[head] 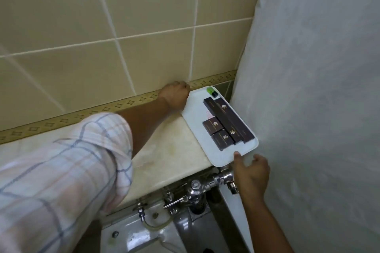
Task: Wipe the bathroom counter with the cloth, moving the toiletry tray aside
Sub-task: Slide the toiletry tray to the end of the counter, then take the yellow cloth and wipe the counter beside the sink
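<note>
In the head view, your white toiletry tray (221, 151) sits right of centre on the pale counter (168, 150), against the curtain (308, 88). It looks stiff, light and slick, and its dark boxes (224, 121) lie loose, so keep it level. Your left hand (176, 94) is clenched at its far corner; whether it grips the rim, you can't tell. Your right hand (251, 172) is spread, thumb on the near rim. No cloth shows.

We count 1 white tray (193, 109) carrying 4 dark boxes (212, 127) — 2 long, 2 short — plus 1 green lighter (211, 91); 2 hands (251, 172) too.
</note>
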The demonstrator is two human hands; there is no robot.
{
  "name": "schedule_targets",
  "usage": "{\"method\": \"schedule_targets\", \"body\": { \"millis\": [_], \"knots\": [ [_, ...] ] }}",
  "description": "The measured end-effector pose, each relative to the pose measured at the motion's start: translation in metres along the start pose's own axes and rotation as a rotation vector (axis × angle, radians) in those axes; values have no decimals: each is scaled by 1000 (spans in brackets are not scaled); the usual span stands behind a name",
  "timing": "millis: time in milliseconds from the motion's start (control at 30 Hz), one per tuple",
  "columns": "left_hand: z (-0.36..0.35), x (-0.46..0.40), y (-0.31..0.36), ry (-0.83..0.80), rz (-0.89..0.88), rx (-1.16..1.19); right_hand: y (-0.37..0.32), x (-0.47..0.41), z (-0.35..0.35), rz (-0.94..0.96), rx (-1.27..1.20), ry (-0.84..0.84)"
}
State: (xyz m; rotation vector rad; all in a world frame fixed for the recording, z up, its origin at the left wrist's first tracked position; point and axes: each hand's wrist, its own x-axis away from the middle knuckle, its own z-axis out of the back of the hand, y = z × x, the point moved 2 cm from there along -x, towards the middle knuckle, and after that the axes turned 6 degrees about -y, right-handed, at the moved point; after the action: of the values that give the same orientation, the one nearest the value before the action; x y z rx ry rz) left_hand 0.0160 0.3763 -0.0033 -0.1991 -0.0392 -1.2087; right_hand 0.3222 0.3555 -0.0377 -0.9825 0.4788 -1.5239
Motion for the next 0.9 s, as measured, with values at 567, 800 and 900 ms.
{"method": "schedule_targets", "body": {
  "millis": [567,800,900],
  "knots": [
    [-68,549,-116,72,1183,428,-160,397,-262,1200,577,-1059],
    [-118,646,-74,119,1661,744,-71,521,-323,1383,962,-1151],
    [-130,646,-81,188,1685,877,-55,522,-329,1239,927,-1052]
  ]
}}
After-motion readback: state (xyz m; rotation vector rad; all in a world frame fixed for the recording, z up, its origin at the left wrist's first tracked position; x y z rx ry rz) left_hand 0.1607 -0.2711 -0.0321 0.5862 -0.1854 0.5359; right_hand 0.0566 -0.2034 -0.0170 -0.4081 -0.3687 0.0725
